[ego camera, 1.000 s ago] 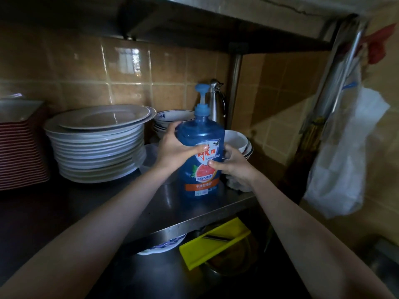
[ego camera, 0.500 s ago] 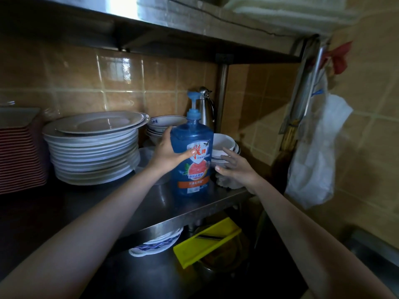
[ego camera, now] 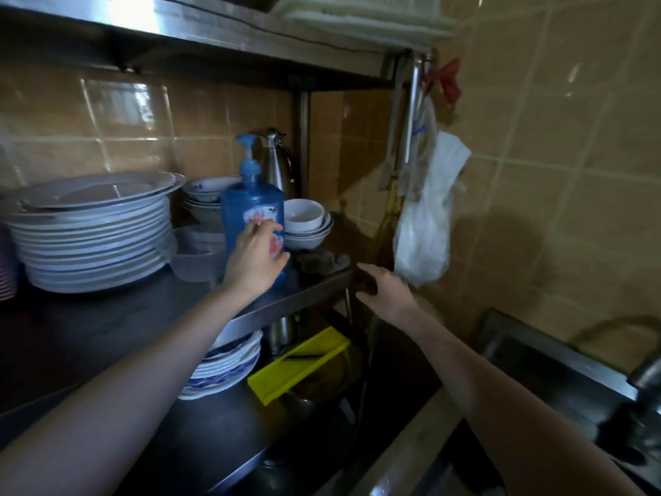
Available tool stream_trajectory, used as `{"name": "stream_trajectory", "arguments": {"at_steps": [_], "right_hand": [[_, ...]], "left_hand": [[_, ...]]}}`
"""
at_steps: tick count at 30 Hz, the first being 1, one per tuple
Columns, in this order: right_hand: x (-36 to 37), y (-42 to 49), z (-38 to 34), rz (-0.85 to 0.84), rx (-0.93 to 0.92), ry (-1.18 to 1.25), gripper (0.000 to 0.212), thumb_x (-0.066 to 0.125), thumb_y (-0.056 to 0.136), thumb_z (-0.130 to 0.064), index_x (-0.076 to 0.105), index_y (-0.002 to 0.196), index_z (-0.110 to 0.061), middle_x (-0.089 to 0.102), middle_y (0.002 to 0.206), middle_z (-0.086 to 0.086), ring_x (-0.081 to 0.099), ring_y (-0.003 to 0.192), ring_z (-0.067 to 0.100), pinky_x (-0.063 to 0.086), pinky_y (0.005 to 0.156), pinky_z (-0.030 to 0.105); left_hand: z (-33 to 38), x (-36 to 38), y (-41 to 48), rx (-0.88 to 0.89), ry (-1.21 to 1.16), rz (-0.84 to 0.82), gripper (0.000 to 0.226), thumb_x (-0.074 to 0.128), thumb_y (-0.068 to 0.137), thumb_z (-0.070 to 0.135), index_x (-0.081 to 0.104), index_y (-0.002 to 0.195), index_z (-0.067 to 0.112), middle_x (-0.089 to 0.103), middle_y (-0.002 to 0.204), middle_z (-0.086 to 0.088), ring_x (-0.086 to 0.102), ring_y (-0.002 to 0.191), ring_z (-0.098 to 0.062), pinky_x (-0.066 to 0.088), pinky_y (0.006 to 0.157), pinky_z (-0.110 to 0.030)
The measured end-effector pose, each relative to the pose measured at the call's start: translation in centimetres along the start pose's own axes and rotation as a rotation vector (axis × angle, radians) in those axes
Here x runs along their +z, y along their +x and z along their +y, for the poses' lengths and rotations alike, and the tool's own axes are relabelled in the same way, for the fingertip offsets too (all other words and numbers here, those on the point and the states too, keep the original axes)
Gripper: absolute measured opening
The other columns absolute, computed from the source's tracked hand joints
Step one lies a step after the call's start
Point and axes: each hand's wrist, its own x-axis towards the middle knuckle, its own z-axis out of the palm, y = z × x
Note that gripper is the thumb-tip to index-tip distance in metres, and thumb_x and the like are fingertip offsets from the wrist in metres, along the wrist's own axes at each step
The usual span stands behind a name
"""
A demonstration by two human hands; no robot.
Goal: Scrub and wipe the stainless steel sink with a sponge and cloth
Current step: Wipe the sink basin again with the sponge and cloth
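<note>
The left hand [ego camera: 255, 259] is grasping the bottle [ego camera: 250, 205].
The right hand [ego camera: 384, 293] is hovering right of the bottle, released and empty; a cloth [ego camera: 322, 261] is lying just beside the bottle.

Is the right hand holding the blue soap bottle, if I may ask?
No, the right hand is open, apart from the blue soap bottle; only the left hand touches it.

Blue pump bottle [ego camera: 251, 209] upright near the shelf [ego camera: 307, 297] front edge, left hand [ego camera: 255, 261] round its label; crumpled grey cloth [ego camera: 322, 262] lying just right of it; steel sink [ego camera: 536, 356] low at right, dimly lit.
</note>
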Motion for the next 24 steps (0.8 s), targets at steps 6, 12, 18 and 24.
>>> {"name": "stream_trajectory", "arguments": {"at_steps": [6,12,18,24], "right_hand": [[-0.8,-6.2,5.9,0.000,0.106,-0.069,0.055,0.054,0.091,-0.027,0.033,0.142,-0.032,0.041,0.145,-0.002,0.035,0.135,0.024,0.028,0.110,0.044],[-1.0,-12.2,12.3,0.014,0.262,-0.072,0.057,0.057,0.089,-0.029,0.034,0.141,-0.035,0.043,0.145,-0.004,0.037,0.134,0.023,0.032,0.108,0.043],[-1.5,-19.2,17.8,0.077,0.389,-0.098,0.052,0.055,0.090,-0.022,0.039,0.139,-0.029,0.046,0.142,0.002,0.041,0.130,0.027,0.033,0.107,0.043],[-2.3,-25.5,23.0,0.102,0.605,-0.142,0.059,0.058,0.088,-0.026,0.035,0.142,-0.031,0.043,0.145,-0.002,0.039,0.132,0.024,0.030,0.109,0.041]], "left_hand": [[3.4,5.7,-3.9,0.156,0.070,-0.234,0.038,0.069,0.081,0.022,0.053,0.116,0.017,0.052,0.115,-0.009,0.054,0.109,-0.030,0.046,0.084,-0.042],[7.1,12.3,-8.0,0.228,0.079,-0.422,0.038,0.066,0.082,0.025,0.051,0.117,0.022,0.053,0.113,-0.007,0.054,0.108,-0.030,0.048,0.084,-0.044],[11.4,18.7,-11.3,0.299,0.050,-0.589,0.035,0.061,0.087,0.028,0.049,0.120,0.023,0.050,0.118,-0.003,0.053,0.110,-0.024,0.049,0.079,-0.037],[15.8,24.8,-14.7,0.363,-0.005,-0.690,0.036,0.060,0.088,0.029,0.047,0.121,0.024,0.049,0.122,0.001,0.055,0.104,-0.018,0.049,0.077,-0.029]]}}
